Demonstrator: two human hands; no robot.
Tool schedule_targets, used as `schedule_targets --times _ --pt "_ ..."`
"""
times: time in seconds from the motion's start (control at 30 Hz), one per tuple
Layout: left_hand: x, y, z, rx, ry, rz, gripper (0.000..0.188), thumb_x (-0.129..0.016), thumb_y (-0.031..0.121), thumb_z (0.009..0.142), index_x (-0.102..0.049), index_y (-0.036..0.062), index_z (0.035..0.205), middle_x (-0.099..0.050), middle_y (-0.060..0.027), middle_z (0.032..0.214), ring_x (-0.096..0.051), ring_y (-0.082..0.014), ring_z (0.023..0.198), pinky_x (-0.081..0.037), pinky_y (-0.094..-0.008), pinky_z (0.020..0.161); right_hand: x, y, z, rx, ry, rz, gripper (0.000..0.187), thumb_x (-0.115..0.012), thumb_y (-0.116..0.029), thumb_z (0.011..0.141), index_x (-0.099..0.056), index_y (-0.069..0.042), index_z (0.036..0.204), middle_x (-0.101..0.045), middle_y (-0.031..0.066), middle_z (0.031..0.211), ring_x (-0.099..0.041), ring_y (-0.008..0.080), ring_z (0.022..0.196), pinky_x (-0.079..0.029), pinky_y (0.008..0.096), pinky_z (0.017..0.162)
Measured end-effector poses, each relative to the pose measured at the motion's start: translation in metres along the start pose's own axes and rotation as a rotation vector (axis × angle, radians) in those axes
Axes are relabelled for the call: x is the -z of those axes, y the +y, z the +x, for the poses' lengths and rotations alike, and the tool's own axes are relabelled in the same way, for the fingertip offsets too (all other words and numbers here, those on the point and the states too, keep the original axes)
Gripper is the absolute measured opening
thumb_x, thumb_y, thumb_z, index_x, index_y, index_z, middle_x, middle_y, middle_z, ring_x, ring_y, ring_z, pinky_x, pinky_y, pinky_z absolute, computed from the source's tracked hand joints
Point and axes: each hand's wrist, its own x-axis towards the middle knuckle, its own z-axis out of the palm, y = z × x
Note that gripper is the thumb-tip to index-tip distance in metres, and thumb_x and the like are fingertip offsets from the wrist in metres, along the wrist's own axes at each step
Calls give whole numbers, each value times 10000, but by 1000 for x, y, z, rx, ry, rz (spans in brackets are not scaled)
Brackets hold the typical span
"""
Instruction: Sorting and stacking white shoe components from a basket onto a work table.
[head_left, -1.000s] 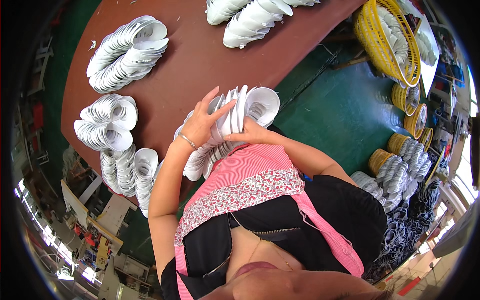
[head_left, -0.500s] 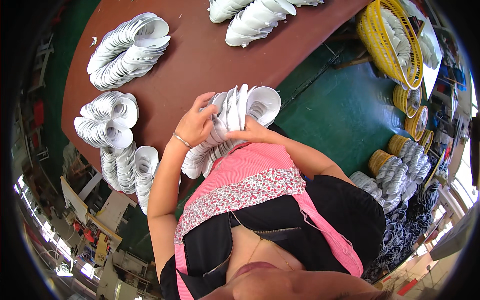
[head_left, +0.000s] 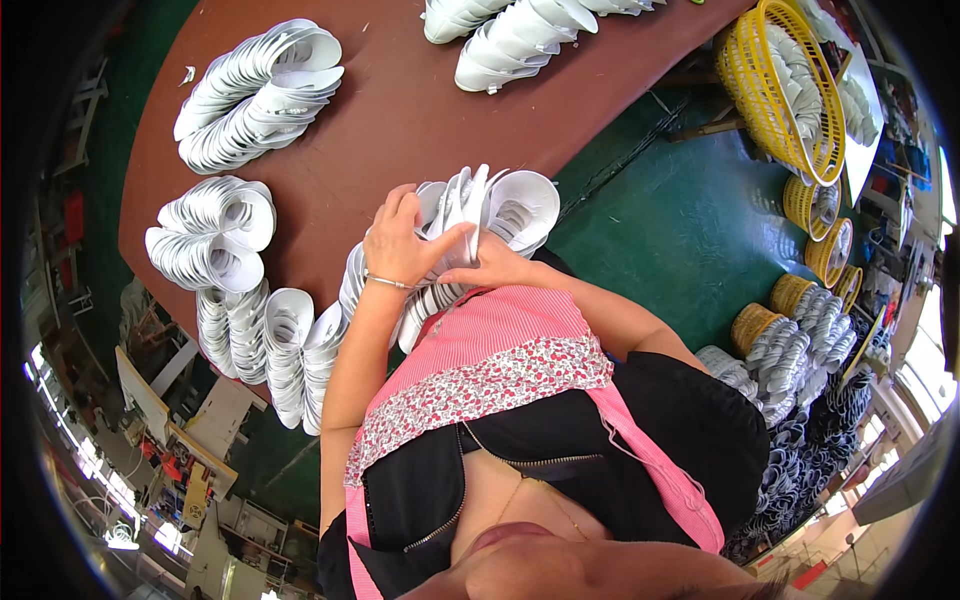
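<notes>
We note left hand (head_left: 398,245) shifted rightward, thumb spread, grip unclear, right hand (head_left: 497,263) gripping cups (head_left: 462,212), stacks (head_left: 238,132) on table (head_left: 400,110), basket (head_left: 742,75) beyond.

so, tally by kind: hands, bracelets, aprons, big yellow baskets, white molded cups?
Left hand and right hand: 2
Silver bracelet: 1
Pink apron: 1
Big yellow openwork basket: 1
Total: 5, excluding white molded cups, too overlapped to count

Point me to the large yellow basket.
In the head view, the large yellow basket is at upper right, beside the right edge of the red-brown table, pictured above the smaller yellow baskets.
</notes>
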Motion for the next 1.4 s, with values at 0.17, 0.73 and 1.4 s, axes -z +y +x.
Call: schedule_targets --times 0.17,0.73,1.4 --pt "-14 -18 -1 0 95 -102 342 -743 312 772 -545 41 841 -659 -160 1056 -656 -358 865 -540 -433 732 -1 -10 9 97 45 -49 887 -794 -530 766 -457 64 1331 -582 316 1197 -566 483 1111 -427 518 970" --pt "-33 -132 34 447 183 -195 235 -670 276 823 -653 41 820 -677 -153 741 -662 -324 681 -524 -383 679 18 -20 35 267 10 -617 759 -781 -365 795 -452 -20 1385 -501 174 1355 -457 362 1251 -358 479 1046" --pt "-62 -54 -201 264 390 5 472 -693 195 903 -559 8 1315 -604 -197 1274 -557 -385 1177 -415 -453 1033 53 25 0 244 320 -805 690 -764 -269 849 -458 -10 1410 -422 201 1491 -420 396 1319 -351 497 1092"
